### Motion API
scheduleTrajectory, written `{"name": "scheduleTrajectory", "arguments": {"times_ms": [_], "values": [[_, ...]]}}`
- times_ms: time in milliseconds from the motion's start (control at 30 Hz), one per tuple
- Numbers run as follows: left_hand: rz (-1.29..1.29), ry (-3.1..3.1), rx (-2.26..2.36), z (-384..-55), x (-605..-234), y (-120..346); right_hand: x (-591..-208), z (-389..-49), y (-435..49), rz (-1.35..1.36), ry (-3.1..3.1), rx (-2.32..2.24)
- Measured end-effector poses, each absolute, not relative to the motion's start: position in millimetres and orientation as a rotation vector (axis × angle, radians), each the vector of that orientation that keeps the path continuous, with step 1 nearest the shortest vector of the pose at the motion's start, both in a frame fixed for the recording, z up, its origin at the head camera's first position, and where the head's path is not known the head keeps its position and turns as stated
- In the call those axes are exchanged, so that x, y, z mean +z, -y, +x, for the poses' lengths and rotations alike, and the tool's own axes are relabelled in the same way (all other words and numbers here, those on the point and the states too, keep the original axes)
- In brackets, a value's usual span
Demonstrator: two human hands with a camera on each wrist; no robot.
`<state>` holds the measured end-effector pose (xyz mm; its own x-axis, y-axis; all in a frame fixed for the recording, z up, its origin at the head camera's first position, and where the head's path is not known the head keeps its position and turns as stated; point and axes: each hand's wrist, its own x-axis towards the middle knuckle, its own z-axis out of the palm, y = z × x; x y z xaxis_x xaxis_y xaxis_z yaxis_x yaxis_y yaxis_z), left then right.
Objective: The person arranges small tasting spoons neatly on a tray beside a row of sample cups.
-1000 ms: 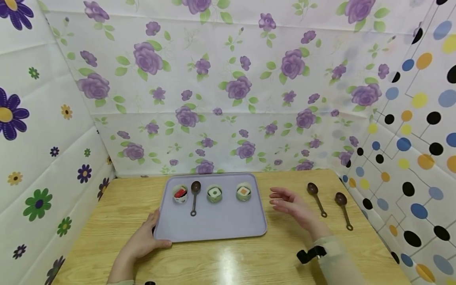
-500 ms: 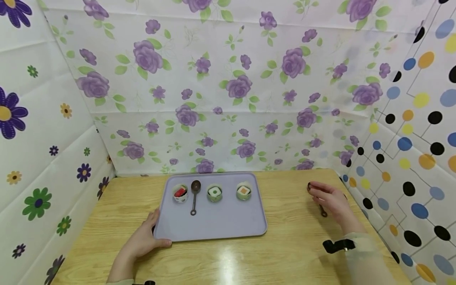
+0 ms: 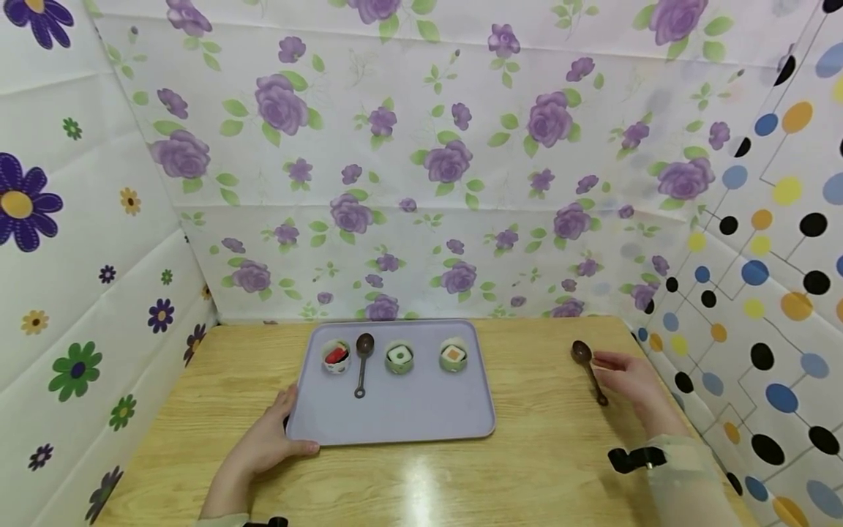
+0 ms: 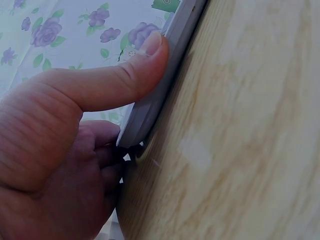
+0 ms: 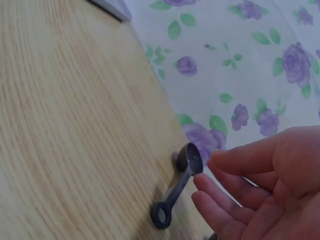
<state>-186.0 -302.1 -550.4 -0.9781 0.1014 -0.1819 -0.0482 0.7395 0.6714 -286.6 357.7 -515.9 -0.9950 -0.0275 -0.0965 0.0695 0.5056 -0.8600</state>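
In the head view my left hand [image 3: 265,441] holds the near left corner of a pale purple tray [image 3: 421,417]. Its thumb lies along the front rim and the fingers go round the left side, partly hidden by the tray in the left wrist view. Over on the right, my right hand [image 3: 631,382] hovers beside a dark brown measuring spoon [image 3: 582,354]. Its fingers are loosely bent and grip nothing. That spoon lies on the table with its bowl at the far end, near the fingertips [image 5: 201,180] in the right wrist view.
On the tray stand a small cup with red pieces [image 3: 336,357], another brown measuring spoon [image 3: 362,364], a green cup with a white piece [image 3: 399,357] and a green cup with an orange-centred piece [image 3: 453,356]. Patterned cloth [image 3: 395,176] surrounds the wooden table [image 3: 527,454].
My right hand has moved from beside the tray to the right, passing over the nearer loose spoon and stopping just right of it. It now hides the farther spoon. My left hand stays put.
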Motion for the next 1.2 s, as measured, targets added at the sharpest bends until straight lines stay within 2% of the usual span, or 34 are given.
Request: {"name": "scheduleTrajectory", "arguments": {"times_ms": [500,1200], "values": [[0.057,-2.737,1.059,-185.5,-547.8,301.3,-529.0,-288.2,-366.8,0.129,-2.682,-1.362],[0.041,-2.735,1.06,-186.0,-551.5,301.1,-538.5,-295.1,-361.5,0.179,-2.592,-1.383]]}}
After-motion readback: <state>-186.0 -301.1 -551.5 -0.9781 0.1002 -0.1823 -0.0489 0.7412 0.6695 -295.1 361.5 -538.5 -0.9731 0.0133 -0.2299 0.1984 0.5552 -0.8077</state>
